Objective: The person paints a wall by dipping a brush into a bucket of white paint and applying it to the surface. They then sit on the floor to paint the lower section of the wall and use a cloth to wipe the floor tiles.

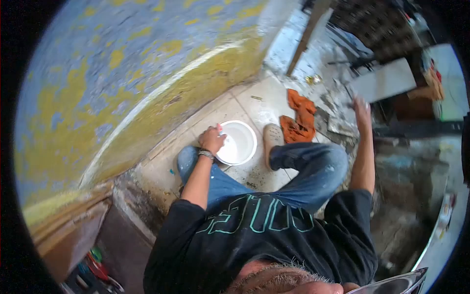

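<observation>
A tiled floor [254, 101] meets a blue and yellow wall [147, 73] along its left edge. The left hand [212, 140] is closed on a small pink item [219, 128] at the left rim of a white basin [248, 145]. The basin stands near that floor edge, between the legs [313, 169]. To its right: a shoe [272, 139], then an orange cloth [304, 117]. The right hand [362, 109] is raised near a white board [384, 81]; its grip cannot be determined.

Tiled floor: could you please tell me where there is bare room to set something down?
Mostly bare tile lies between the white tub and the painted wall, and ahead of the shoe, left of the orange cloth. Right of the cloth, rubble crowds the floor.
</observation>
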`<state>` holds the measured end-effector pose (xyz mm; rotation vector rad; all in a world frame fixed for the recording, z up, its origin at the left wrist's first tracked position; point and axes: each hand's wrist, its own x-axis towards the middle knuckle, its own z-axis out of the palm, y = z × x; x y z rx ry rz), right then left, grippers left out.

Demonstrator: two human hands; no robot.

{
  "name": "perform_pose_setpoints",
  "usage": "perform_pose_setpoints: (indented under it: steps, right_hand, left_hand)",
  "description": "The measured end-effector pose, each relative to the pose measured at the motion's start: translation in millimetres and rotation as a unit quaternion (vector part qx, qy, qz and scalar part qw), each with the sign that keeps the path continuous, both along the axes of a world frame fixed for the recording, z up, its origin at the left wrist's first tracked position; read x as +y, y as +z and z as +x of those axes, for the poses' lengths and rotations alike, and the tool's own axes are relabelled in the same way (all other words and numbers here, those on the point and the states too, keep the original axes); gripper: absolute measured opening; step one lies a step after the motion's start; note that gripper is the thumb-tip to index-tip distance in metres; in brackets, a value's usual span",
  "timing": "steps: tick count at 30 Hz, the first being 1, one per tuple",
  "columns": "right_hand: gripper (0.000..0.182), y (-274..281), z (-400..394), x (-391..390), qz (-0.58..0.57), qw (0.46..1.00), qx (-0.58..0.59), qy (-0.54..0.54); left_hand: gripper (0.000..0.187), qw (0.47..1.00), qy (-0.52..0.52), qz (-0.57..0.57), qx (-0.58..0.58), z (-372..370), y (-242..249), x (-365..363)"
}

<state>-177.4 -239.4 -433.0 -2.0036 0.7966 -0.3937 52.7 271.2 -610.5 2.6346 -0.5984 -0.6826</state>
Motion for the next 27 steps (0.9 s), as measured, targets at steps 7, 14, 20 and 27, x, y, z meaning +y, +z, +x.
perform_pose_setpoints:
  steps: [7, 14, 20, 27]
  right_hand:
    - [0.104, 105, 61, 119, 0.486, 0.748, -0.419, 0.169]
    - [0.038, 6, -30, 79, -0.048, 0.996, 0.016, -0.079]
    - [0.035, -6, -94, 97, 0.062, 0.992, 0.029, -0.109]
    - [0.044, -143, -182, 105, 0.099, 0.974, 0.105, -0.173]
  left_hand:
    - [0.039, 0.999, -0.001, -0.031, -0.006, 0, -1, -1]
    - [0.038, 0.994, -0.044, -0.090, -0.036, -12, -22, 11]
    - [0.029, 0.994, -0.027, -0.071, -0.082, -30, -13, 11]
    - [0.039, 0.990, -0.052, -0.088, -0.099, -31, -2, 14]
